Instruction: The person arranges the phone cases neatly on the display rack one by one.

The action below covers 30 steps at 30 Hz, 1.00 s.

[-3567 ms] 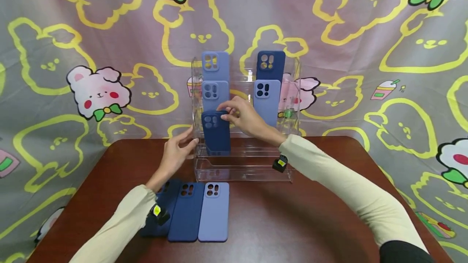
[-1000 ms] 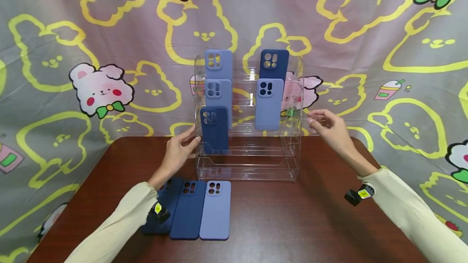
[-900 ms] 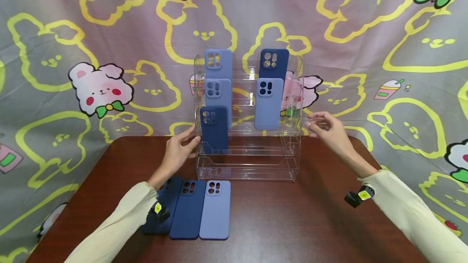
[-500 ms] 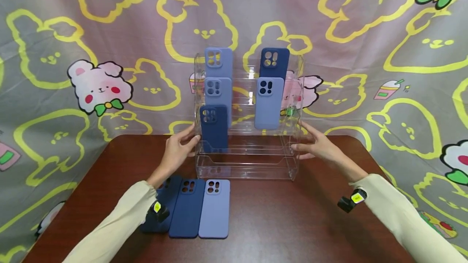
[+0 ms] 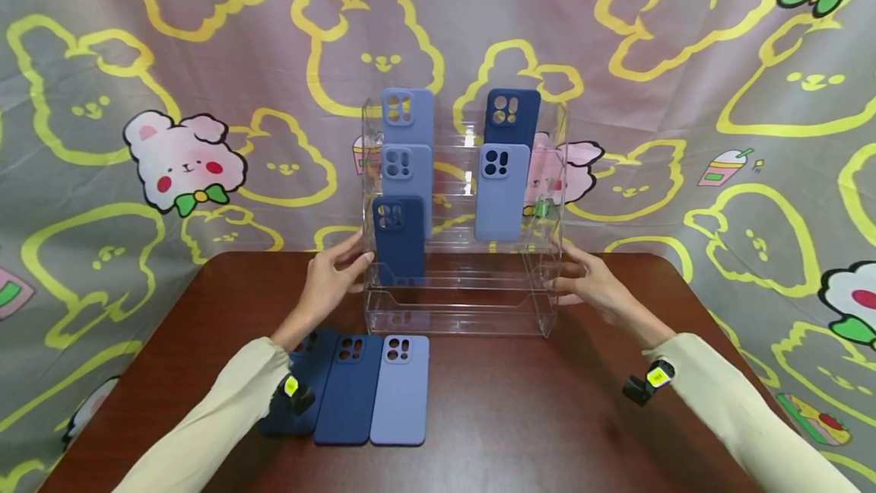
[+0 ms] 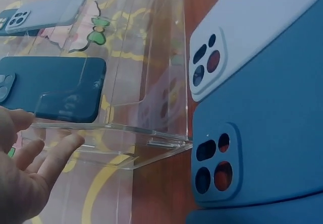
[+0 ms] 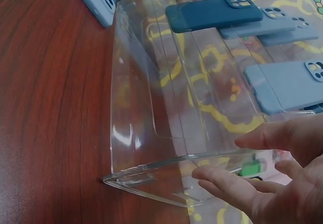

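A clear tiered acrylic display rack (image 5: 472, 323) stands on the table. At its left side, my left hand (image 5: 327, 281) holds the side panel, thumb in front and fingers outside. My right hand (image 5: 601, 285) holds the opposite panel likewise; its thumb (image 7: 262, 137) and fingers (image 7: 227, 183) lie on either side of the edge. In the left column are a dark blue phone case (image 5: 402, 249) in front and light blue phone cases (image 5: 416, 189) behind. In the right column, a light blue phone case (image 5: 503, 208) stands before a dark blue phone case (image 5: 525, 116).
Before the rack, on the brown table (image 5: 520, 417), lie a light blue phone case (image 5: 399, 409), a dark blue phone case (image 5: 345, 409) and another dark case (image 5: 293, 421) partly behind the left wrist. A patterned cloth (image 5: 636, 67) hangs behind.
My right hand has left the front dark blue phone case, moved right and come in against the rack's right side. My left hand has stayed at the left side.
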Motion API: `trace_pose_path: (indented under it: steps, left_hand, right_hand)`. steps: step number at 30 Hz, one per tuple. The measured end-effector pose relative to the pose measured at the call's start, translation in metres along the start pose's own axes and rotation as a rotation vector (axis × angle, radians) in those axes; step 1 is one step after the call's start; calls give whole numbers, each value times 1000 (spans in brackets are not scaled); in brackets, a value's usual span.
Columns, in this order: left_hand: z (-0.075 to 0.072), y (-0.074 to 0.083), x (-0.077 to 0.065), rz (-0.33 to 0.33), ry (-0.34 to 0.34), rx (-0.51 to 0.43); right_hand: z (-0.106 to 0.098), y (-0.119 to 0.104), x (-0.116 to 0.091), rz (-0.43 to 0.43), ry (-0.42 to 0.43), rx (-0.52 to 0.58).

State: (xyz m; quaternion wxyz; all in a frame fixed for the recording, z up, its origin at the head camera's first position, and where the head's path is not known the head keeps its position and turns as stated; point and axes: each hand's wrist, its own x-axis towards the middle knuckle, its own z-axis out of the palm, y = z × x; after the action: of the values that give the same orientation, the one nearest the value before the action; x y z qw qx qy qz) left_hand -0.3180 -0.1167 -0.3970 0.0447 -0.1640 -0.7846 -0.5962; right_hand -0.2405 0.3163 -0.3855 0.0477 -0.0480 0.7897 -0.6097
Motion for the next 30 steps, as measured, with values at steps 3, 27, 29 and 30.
trace_pose_path:
  steps: [3,27,29,30]
  left_hand:
    - [-5,2,0,-25,-27,-15]
    - [-76,-20,-39,-303,-397,505]
    - [-79,-23,-41,-341,-432,540]
    - [-80,-25,-43,-348,-445,557]
  right_hand:
    - [3,-1,0,-13,18,-6]
    - [11,-8,-4,48,67,-162]
    - [12,-8,-4,38,75,-175]
    - [13,-9,-3,33,80,-178]
